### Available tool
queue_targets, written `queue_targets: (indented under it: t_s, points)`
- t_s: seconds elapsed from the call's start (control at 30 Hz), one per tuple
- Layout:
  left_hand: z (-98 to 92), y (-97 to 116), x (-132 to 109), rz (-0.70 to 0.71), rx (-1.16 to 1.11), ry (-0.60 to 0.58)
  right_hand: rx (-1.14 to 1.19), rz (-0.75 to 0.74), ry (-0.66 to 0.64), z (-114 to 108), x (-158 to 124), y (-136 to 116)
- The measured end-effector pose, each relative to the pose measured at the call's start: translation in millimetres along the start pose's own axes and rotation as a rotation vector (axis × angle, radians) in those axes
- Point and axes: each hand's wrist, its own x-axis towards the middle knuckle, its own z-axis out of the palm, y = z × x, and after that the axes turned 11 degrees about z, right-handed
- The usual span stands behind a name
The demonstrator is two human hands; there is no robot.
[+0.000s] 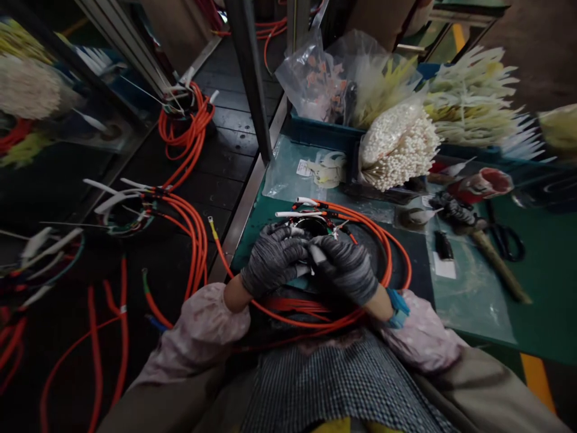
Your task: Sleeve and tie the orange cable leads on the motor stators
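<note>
A ring-shaped wire winding (314, 226) with white sleeved ends and orange cables (383, 240) lies on the bench in front of me. My left hand (274, 255), in a grey striped glove, curls its fingers over the ring's left side. Gloved the same way, my right hand (346, 267) is pinched closed at the near right edge, its fingertips almost meeting the left ones. A small white end pokes out below the fingers. What the right fingertips grip is hidden. The cables loop around to the right and pass beneath both wrists.
Right of the winding lie a wooden-handled hammer (500, 264), black scissors (505, 237) and a red roll (484, 183). Behind stand a bundle of thin white tubes (399, 150) and a blue tray (315, 131). More windings with orange cables (189, 129) sit at left. A metal post (249, 78) rises beside the bench.
</note>
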Motion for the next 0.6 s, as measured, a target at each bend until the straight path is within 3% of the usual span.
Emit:
queue_targets:
  t_s: [0.17,0.23,0.4,0.6]
  points:
    - [-0.2,0.2,0.7,0.052,0.059,0.013,0.494,0.165,-0.228,-18.7,13.2,-8.2]
    - [-0.2,0.0,0.9,0.058,0.081,0.027,0.486,0.181,-0.248,-22.9,15.3,-9.6]
    - [-1.5,-0.2,1.8,0.086,0.076,0.059,0.402,0.158,-0.154,-22.7,16.0,-7.9]
    - [0.3,0.3,1.1,0.001,0.057,-0.026,0.399,0.083,-0.179,-19.5,10.4,-2.1]
